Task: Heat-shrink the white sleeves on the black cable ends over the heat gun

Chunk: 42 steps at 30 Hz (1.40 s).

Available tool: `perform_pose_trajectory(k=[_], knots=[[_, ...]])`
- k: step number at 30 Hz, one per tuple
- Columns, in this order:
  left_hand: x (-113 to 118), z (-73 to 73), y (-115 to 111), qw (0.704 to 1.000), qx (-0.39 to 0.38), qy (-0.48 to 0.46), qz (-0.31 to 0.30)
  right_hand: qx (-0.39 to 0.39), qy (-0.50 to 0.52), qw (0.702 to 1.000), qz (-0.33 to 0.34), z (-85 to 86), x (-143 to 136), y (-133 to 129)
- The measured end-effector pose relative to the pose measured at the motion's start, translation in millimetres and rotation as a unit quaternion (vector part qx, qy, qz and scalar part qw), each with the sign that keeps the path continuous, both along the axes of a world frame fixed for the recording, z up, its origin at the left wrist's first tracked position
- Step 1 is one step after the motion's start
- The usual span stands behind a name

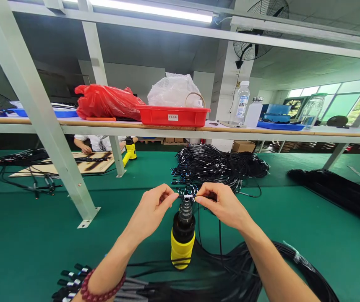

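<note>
A yellow and black heat gun (182, 243) stands upright on the green table, its metal nozzle pointing up. Just above the nozzle is a thin black cable with a short white sleeve (188, 196), held level between my hands. My left hand (153, 205) pinches its left end between thumb and finger. The right end is pinched by my right hand (220, 203). Behind the nozzle lies a big bundle of black cables (211, 165) with white-marked ends. A further coil of black cables (239, 268) lies in front, partly under my right forearm.
Cable ends with white labels (69, 281) lie near left. A metal post (57, 147) stands left, below a shelf holding a red tray (173, 116). Another person's hand (86, 149) is by a wooden board (95, 165). Black cables (340, 193) lie right.
</note>
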<state>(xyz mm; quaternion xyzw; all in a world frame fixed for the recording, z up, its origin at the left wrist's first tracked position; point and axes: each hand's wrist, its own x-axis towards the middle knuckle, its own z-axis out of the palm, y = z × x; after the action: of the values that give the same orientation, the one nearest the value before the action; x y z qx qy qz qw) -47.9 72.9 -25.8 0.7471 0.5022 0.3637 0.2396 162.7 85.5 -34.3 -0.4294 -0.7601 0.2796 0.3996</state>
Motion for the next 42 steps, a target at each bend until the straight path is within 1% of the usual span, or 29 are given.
perform_pose_trajectory(k=[4, 9, 12, 16, 19, 23, 28, 31, 36, 38, 42], knots=[[-1.9, -2.5, 1.6, 1.0, 0.008, -0.02, -0.003, 0.005, -0.019, 1.0, -0.008, 1.7, -0.1, -0.7], [-3.8, -4.4, 2.5, 1.0, -0.008, 0.026, 0.0, 0.02, -0.01, 1.0, -0.001, 3.6, -1.4, -2.6], [-4.0, -4.9, 2.6, 0.999, -0.007, 0.035, 0.002, 0.021, -0.007, 1.0, 0.0, 3.3, -2.6, -2.3], [-3.6, -3.6, 1.9, 1.0, 0.005, 0.028, -0.01, 0.019, -0.003, 1.0, -0.004, 2.5, -3.4, -0.6], [-3.2, -2.8, 1.4, 1.0, 0.004, 0.014, -0.007, 0.014, 0.005, 1.0, -0.012, 1.6, -3.5, 0.2], [-3.0, -4.9, 2.1, 1.0, 0.012, -0.012, -0.003, 0.008, 0.021, 1.0, -0.017, 0.0, -4.5, 1.0], [-2.0, -5.9, 1.7, 0.999, 0.029, -0.022, -0.005, 0.01, 0.02, 0.999, -0.026, -0.1, -5.7, 2.6], [-1.6, -4.1, 0.1, 0.999, 0.033, 0.005, -0.005, 0.012, -0.002, 0.999, -0.03, 1.4, -4.5, 1.7], [-1.9, -3.5, -1.2, 0.996, 0.042, 0.076, 0.016, 0.024, -0.069, 0.997, -0.021, 2.5, -1.0, -1.9], [-1.6, -4.2, -0.5, 0.996, 0.041, 0.076, 0.015, 0.028, -0.062, 0.998, -0.019, 1.7, -0.7, -2.2], [-0.9, -7.1, 2.1, 0.998, 0.045, 0.039, 0.011, 0.022, -0.009, 1.0, -0.017, -1.9, -2.6, -0.1]])
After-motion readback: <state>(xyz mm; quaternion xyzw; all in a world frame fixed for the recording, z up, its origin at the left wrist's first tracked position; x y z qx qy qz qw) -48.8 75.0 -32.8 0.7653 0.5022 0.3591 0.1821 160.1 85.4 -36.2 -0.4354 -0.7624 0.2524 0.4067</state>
